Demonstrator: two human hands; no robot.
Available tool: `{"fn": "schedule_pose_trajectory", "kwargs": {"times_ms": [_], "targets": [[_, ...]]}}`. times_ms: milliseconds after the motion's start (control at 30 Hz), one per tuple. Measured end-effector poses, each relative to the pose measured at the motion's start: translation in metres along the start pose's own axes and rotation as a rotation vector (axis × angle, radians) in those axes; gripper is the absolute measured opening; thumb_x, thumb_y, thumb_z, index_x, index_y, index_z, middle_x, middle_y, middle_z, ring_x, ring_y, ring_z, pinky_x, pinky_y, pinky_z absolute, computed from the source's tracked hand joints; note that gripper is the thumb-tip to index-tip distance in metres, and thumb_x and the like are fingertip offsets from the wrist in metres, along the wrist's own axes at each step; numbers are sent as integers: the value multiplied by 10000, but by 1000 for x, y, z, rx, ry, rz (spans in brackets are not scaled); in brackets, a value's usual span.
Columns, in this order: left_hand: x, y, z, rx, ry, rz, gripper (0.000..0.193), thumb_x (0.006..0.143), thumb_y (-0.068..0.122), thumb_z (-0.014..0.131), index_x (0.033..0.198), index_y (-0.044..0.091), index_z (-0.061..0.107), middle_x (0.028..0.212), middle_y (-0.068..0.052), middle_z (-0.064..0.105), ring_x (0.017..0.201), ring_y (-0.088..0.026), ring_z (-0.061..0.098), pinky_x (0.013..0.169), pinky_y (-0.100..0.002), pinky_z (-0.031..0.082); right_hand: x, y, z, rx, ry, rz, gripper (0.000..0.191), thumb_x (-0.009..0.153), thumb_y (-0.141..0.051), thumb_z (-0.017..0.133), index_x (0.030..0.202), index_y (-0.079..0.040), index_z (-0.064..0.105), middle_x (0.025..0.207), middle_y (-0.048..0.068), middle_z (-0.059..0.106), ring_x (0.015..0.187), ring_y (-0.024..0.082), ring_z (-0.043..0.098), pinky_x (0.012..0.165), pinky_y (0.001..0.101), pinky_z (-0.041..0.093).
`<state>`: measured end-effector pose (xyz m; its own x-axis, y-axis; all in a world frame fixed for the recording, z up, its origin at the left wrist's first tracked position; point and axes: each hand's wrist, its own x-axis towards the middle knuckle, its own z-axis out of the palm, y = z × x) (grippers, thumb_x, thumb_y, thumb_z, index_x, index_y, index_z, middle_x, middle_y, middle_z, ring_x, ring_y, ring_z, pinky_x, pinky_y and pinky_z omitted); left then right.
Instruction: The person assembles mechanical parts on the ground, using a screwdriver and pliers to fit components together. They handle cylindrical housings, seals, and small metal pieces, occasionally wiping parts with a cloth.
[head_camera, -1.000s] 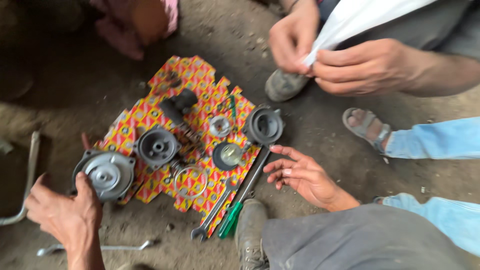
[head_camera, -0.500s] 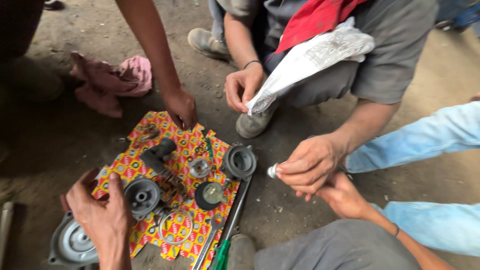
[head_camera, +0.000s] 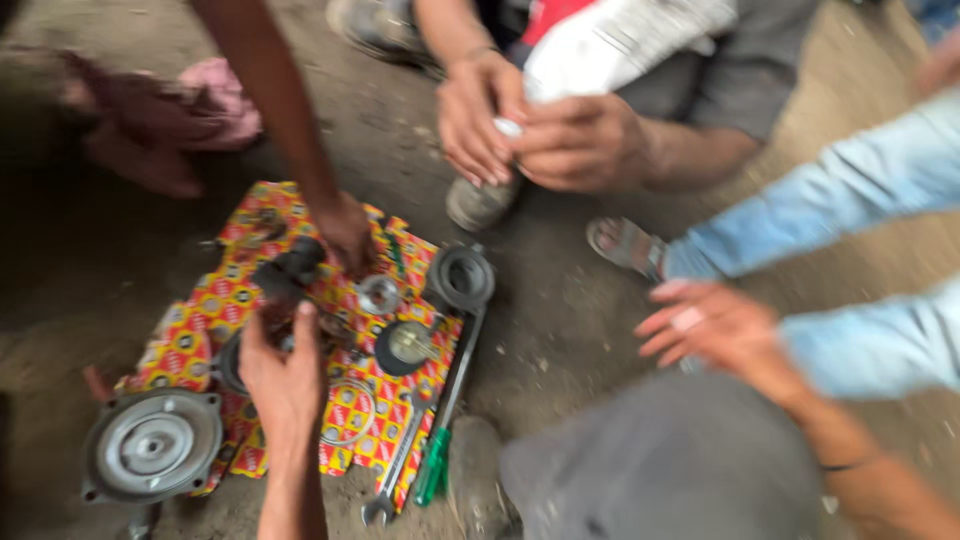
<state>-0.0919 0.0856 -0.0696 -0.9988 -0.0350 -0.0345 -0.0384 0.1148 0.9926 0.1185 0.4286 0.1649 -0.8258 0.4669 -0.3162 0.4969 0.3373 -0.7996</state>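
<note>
Dirt floor (head_camera: 560, 330) carries patterned cloth (head_camera: 200, 310), grey round cover (head_camera: 152, 443), pink rag (head_camera: 215, 95), spanner (head_camera: 400, 465)

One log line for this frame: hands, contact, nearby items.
left hand: over dark part on cloth | right hand: open, empty, off cloth | near: round cover, wrench

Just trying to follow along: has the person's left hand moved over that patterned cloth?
Yes. The left hand was beyond the patterned cloth's left edge, beside the round grey cover; now it reaches over the cloth, toward its middle.
</note>
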Motion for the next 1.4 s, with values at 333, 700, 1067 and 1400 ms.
{"fn": "schedule_pose_trajectory", "kwargs": {"times_ms": [333,700,1067,1400], "targets": [[4,60,23,-377,-248,87,197,1073,138,653,1179,-24,615,1045,-30,661,887,-104,584,804,-267,488,-263,-37,10,-1160,-100,-595,787,880,-644,691,1381,-58,532,1097,142,641,859,288,651,738,424,526],[-13,101,22,-246,-273,222,260,985,208,655,1144,6,696,1018,-140,766,941,-210,737,862,-350,565,-217,12,109,-943,-120,-281,653,840,-533,746,1230,-25,617,1041,178,644,865,342,663,702,439,550],[-36,58,59,-190,-276,68,289,936,279,653,1033,12,703,939,-170,766,844,-292,758,777,-399,578,-141,-12,147,-889,-232,-371,567,863,-472,718,1208,-31,625,1034,171,653,885,345,660,724,446,542],[-70,39,94,-115,-521,-51,274,905,278,658,1049,51,706,889,-155,759,814,-287,743,765,-395,562,-113,-19,126,-848,-272,-402,490,884,-417,693,1189,-37,633,1028,164,662,904,349,658,743,453,533]]}}
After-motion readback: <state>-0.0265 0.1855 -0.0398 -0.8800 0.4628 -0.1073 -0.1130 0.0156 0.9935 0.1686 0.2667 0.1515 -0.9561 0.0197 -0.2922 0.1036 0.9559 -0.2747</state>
